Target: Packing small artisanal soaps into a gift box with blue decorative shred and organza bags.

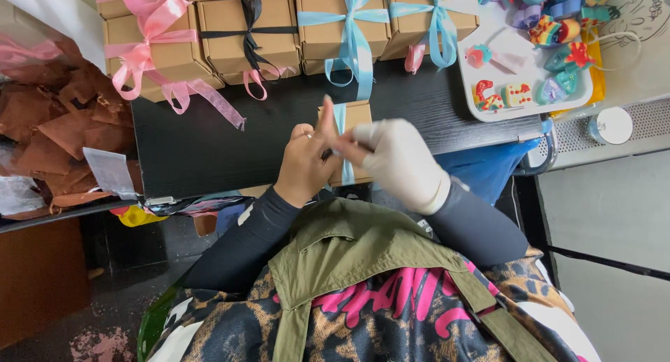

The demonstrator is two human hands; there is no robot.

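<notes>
**ribboned boxes around the hands**

a small square brown cardboard box with a light blue ribbon [352, 135] sits just behind both hands. further beyond them runs a row of like boxes: pink-ribboned [150, 48] beyond the left hand, black-ribboned [248, 34] next, then two blue-ribboned [345, 24] beyond the right.

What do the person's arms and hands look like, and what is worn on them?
Both arms wear long, dark, close-fitting sleeves down to the wrists. The right hand is covered by a white glove. The left hand is bare, with a small ring on one of its fingers.
</notes>
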